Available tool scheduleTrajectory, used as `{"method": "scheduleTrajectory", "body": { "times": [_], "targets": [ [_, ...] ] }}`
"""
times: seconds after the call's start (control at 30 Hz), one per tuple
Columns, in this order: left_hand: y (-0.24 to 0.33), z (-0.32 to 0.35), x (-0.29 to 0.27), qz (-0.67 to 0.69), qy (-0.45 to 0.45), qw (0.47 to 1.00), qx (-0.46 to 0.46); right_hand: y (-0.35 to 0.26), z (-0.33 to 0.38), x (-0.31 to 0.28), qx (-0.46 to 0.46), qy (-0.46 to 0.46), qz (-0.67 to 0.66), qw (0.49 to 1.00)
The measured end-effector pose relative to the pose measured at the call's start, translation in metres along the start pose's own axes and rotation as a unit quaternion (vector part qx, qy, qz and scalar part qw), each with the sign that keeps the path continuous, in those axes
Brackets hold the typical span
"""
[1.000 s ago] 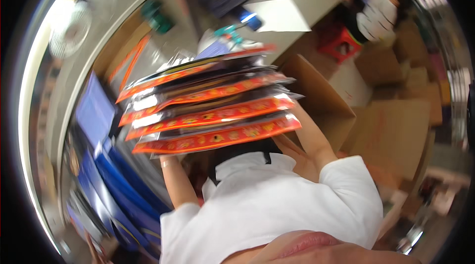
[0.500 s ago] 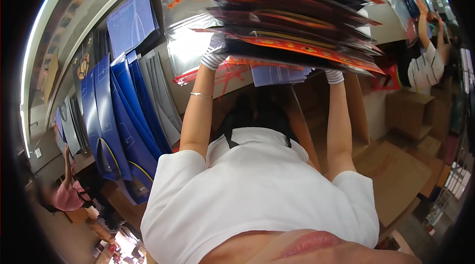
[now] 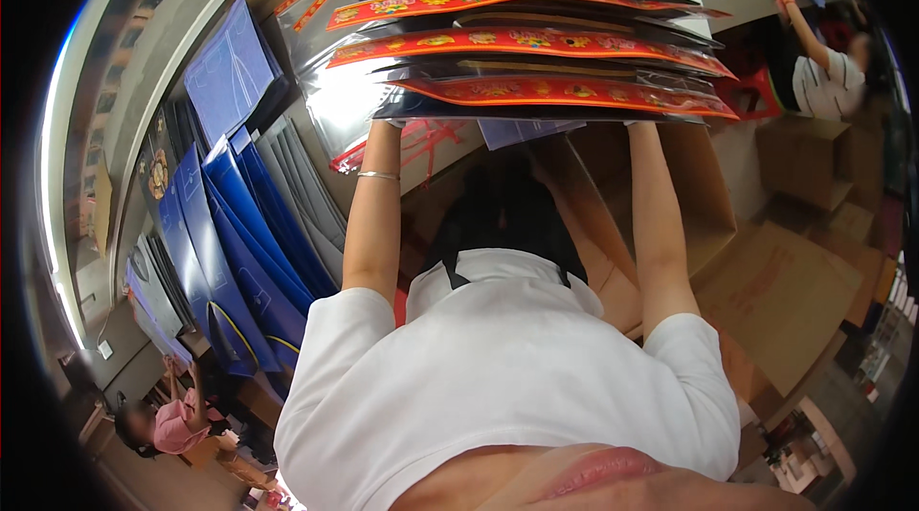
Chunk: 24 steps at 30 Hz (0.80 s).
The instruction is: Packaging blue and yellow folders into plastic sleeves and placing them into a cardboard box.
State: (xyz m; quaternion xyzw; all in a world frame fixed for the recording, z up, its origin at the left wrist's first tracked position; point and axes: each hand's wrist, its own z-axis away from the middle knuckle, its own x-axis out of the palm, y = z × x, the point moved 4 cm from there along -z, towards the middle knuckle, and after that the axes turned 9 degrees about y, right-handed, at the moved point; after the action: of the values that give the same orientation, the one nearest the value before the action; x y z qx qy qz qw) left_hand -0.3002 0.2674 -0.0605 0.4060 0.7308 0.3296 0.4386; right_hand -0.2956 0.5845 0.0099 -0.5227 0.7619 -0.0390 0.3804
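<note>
In front of me is a thick stack of flat dark packs (image 3: 536, 39) in clear plastic, with red strips patterned in gold and yellow along their near edges. My left hand (image 3: 392, 124) holds its left part and my right hand (image 3: 637, 124) its right part. Both hands are nearly covered by the stack, so the fingers are hidden; only a bit of pale glove shows at each wrist. A thin bangle (image 3: 379, 175) circles my left wrist. Blue-violet printed sheets (image 3: 522, 132) lie beneath the stack's near edge.
Blue folded bags (image 3: 215, 243) and grey ones (image 3: 299, 181) stand in rows at the left. An open carton (image 3: 694, 186) stands by my right arm, with a flattened carton (image 3: 780, 305) beyond. Co-workers in pink (image 3: 180, 423) and striped white (image 3: 829, 85) are at either side.
The stack's packs have settled from a blurred, ruffled spread into more even layers, and its left side reaches farther left. My gloved hands, visible before, have slipped mostly out of sight beneath it.
</note>
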Motion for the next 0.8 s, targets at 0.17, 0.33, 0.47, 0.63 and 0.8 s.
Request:
{"method": "scheduleTrajectory", "body": {
  "times": [0.17, 0.33, 0.47, 0.63, 0.8],
  "targets": [
    [-0.026, 0.000, 0.002, 0.016, 0.036, 0.999, -0.030, 0.013, 0.003, -0.011, -0.009, 0.015, 0.025, 1.000],
    [-0.027, 0.011, 0.011, 0.031, 0.082, 0.994, -0.060, 0.036, 0.001, -0.029, -0.032, 0.017, 0.039, 0.999],
    [-0.001, 0.017, 0.019, 0.075, 0.102, 0.989, -0.083, 0.057, 0.004, -0.047, -0.039, 0.029, 0.052, 0.997],
    [0.050, 0.011, 0.027, 0.131, 0.125, 0.979, -0.091, 0.090, -0.006, -0.080, -0.055, 0.059, 0.074, 0.994],
    [0.130, 0.022, 0.069, 0.212, 0.115, 0.967, -0.082, 0.133, -0.022, -0.140, -0.062, 0.104, 0.136, 0.983]
  ]
}}
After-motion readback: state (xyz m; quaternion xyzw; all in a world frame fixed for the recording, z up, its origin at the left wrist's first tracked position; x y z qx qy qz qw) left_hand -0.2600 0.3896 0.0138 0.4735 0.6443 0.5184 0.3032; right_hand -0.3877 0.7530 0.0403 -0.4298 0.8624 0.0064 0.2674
